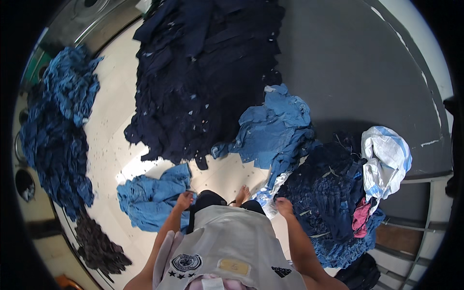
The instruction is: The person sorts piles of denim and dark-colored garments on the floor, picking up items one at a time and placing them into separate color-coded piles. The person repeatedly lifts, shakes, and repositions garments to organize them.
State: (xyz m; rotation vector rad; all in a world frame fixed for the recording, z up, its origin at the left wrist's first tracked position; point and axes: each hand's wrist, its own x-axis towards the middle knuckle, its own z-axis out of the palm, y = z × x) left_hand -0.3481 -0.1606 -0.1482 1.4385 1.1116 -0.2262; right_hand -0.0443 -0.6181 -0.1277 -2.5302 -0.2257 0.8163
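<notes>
My left hand (185, 199) is closed on the right edge of a light blue denim garment (150, 197), which lies crumpled on the floor to my left. Blue cloth shows on both sides of its fingers. My right hand (284, 206) hangs with loosely parted fingers and nothing visible in it. It is beside a crumpled white and blue plastic sack (267, 195) and the near left side of a heap of dark blue denim garments (324, 193). Another mid-blue garment (275, 128) is spread out ahead of me, partly over a large dark navy pile.
The large navy cloth pile (203, 72) stretches away ahead. A white sack with blue stripes (385, 157) and a pink cloth (360, 218) top the right heap. More blue garments (58, 130) and dark brown ones (99, 244) line the left wall. Metal racking (411, 232) stands right.
</notes>
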